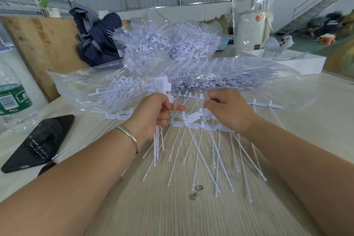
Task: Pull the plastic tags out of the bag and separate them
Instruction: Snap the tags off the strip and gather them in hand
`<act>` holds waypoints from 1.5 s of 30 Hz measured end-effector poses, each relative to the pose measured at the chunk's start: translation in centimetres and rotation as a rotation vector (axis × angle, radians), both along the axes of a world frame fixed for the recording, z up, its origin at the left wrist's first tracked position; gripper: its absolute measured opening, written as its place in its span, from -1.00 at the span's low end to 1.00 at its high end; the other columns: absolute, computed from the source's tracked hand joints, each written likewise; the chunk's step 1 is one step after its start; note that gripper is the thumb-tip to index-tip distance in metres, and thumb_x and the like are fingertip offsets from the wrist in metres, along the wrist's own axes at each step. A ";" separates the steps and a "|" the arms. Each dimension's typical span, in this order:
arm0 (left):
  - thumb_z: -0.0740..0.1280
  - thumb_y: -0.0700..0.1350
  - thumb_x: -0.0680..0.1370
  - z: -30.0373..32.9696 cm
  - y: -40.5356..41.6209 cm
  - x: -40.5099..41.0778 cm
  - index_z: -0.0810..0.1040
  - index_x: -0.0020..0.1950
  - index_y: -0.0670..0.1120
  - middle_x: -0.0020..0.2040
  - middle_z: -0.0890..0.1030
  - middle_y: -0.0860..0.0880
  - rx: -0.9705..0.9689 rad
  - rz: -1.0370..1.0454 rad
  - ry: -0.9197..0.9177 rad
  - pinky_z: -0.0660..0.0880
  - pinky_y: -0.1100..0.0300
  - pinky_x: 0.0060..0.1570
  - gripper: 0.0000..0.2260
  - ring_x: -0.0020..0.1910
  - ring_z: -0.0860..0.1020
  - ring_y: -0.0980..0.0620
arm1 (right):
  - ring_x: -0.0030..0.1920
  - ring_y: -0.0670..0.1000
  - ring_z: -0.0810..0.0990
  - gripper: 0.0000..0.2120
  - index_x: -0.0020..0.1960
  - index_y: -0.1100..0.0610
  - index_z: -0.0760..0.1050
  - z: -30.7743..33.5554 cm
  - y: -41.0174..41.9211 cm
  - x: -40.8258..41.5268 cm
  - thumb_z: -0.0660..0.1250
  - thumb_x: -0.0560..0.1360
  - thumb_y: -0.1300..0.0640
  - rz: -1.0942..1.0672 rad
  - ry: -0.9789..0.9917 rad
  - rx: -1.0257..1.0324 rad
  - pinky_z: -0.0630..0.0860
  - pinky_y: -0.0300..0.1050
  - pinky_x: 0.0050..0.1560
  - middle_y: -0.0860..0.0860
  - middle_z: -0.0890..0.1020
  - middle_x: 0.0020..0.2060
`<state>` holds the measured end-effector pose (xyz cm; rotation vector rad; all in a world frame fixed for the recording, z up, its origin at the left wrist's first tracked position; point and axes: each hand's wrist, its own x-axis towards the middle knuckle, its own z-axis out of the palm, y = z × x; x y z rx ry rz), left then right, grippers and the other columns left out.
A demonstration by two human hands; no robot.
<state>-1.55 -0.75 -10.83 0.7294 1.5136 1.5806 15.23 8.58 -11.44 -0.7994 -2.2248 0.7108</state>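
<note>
- Tags [199, 140] on table [172, 212], before bag [191, 74].
- Phone [38, 143] and bottle [11, 94] left.
- Backpack [95, 38] behind bag; tray [298, 63] right.

white plastic tags [199, 126] fanned on table, clear bag [134, 82] behind

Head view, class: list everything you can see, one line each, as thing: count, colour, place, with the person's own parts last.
tags: many, white, strips on the table under both hands, more in the bags
bags: several, clear, behind the hands; one upright at back right
table: one, pale wood grain, foreground
phone: one, black, left on table
bottle: one, clear with green label, far left
backpack: one, dark blue, back left
tray: one, white, back right
bracelet: one, silver, left wrist
left hand: grips a bunch of tags
right hand: pinches a tag
</note>
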 end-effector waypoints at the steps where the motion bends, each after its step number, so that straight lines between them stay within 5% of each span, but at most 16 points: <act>1: 0.04 -0.38 0.45 0.0 0.0 0.0 0.33 -0.12 -0.23 -0.17 0.71 -0.17 -0.005 -0.017 0.003 0.11 0.37 -0.67 -0.87 -0.69 0.09 0.14 | -0.50 -0.09 0.31 -0.81 -0.19 0.27 0.51 0.0 0.0 0.0 0.19 0.51 0.21 -0.005 0.001 0.001 0.28 -0.19 -0.40 -0.07 0.37 -0.53; 7: 0.18 -0.29 0.61 -0.9 0.5 0.0 0.61 0.02 -0.11 -0.18 0.57 -0.07 0.043 0.042 0.051 0.19 0.37 -0.63 -0.78 -0.60 0.23 0.18 | -0.50 -0.09 0.33 -0.82 -0.20 0.22 0.52 0.1 -0.1 0.0 0.18 0.49 0.21 -0.024 0.026 -0.011 0.32 -0.17 -0.39 -0.06 0.40 -0.52; 12: 0.24 -0.08 0.63 -0.7 0.5 -0.2 0.53 0.27 -0.13 -0.40 0.46 0.00 0.028 0.031 0.052 0.16 0.36 -0.64 -0.75 -0.61 0.22 0.15 | -0.43 -0.02 0.37 -0.83 -0.18 0.21 0.53 0.2 -0.2 0.0 0.18 0.49 0.22 -0.051 0.063 0.009 0.35 -0.15 -0.36 -0.01 0.43 -0.46; 21: 0.39 0.07 0.52 -0.2 -0.4 0.8 0.73 -0.19 -0.01 -0.39 0.50 0.04 -0.064 -0.196 0.195 0.14 0.35 -0.62 -0.78 -0.57 0.20 0.15 | -0.45 -0.08 0.35 -0.82 -0.14 0.19 0.56 0.8 -0.6 0.2 0.18 0.49 0.27 -0.070 0.118 0.069 0.30 -0.17 -0.35 -0.10 0.41 -0.49; 24: 0.46 0.00 0.47 0.0 -0.6 0.9 0.65 -0.41 -0.02 -0.48 0.49 0.07 -0.043 -0.219 0.211 0.14 0.36 -0.63 -0.74 -0.59 0.20 0.17 | -0.41 -0.06 0.39 -0.82 -0.13 0.17 0.57 0.9 -0.7 0.1 0.19 0.50 0.25 -0.092 0.087 0.112 0.36 -0.14 -0.13 -0.10 0.42 -0.47; 27: 0.50 0.05 0.40 0.2 -0.6 1.0 0.54 -0.35 -0.07 -0.48 0.49 0.07 -0.052 -0.228 0.231 0.15 0.35 -0.63 -0.74 -0.61 0.22 0.17 | -0.34 -0.02 0.45 -0.80 -0.17 0.09 0.56 0.9 -0.8 0.1 0.18 0.49 0.24 -0.174 0.052 0.212 0.22 -0.04 0.24 -0.08 0.45 -0.44; 32: 0.50 -0.06 0.44 -0.1 -0.4 0.7 0.51 -0.32 -0.08 -0.49 0.45 0.07 0.007 -0.141 0.216 0.15 0.35 -0.64 -0.77 -0.62 0.23 0.18 | -0.27 -0.03 0.51 -0.76 -0.17 -0.01 0.55 1.0 -0.8 0.3 0.21 0.49 0.28 -0.167 0.063 0.284 0.15 -0.07 0.23 -0.06 0.53 -0.37; 36: 0.48 -0.12 0.47 -0.2 -0.3 0.4 0.55 -0.33 -0.11 -0.43 0.49 0.03 0.040 -0.065 0.188 0.16 0.36 -0.64 -0.79 -0.62 0.23 0.17 | -0.15 -0.05 0.49 -0.90 -0.13 -0.02 0.53 1.0 -0.2 0.2 0.28 0.53 0.02 -0.211 -0.046 0.394 0.14 0.00 0.24 -0.13 0.46 -0.34; 39: 0.44 -0.16 0.50 -0.1 -0.3 0.4 0.56 -0.29 -0.15 -0.36 0.52 -0.03 0.064 -0.047 0.167 0.16 0.36 -0.64 -0.82 -0.61 0.23 0.17 | -0.17 -0.05 0.50 -0.75 -0.15 0.04 0.51 0.9 0.4 0.2 0.29 0.51 -0.15 -0.198 -0.072 0.256 0.17 -0.11 0.10 -0.12 0.45 -0.38; 43: 0.34 -0.20 0.56 0.1 -0.5 0.9 0.56 -0.23 -0.20 -0.38 0.39 -0.06 0.071 -0.150 0.112 0.13 0.38 -0.65 -0.83 -0.63 0.18 0.20 | -0.40 -0.16 0.35 -0.68 -0.25 0.20 0.48 1.0 0.0 0.4 0.39 0.47 -0.06 0.134 0.207 -0.139 0.27 -0.32 -0.31 -0.10 0.39 -0.44; 45: 0.23 -0.26 0.61 0.4 -0.7 1.4 0.49 -0.20 -0.20 -0.49 0.42 0.02 0.086 -0.274 -0.045 0.10 0.41 -0.68 -0.81 -0.67 0.19 0.21 | -0.32 -0.10 0.36 -0.69 -0.24 0.22 0.50 1.1 -0.5 0.3 0.40 0.46 -0.04 0.247 0.242 -0.237 0.30 -0.26 -0.24 0.05 0.41 -0.35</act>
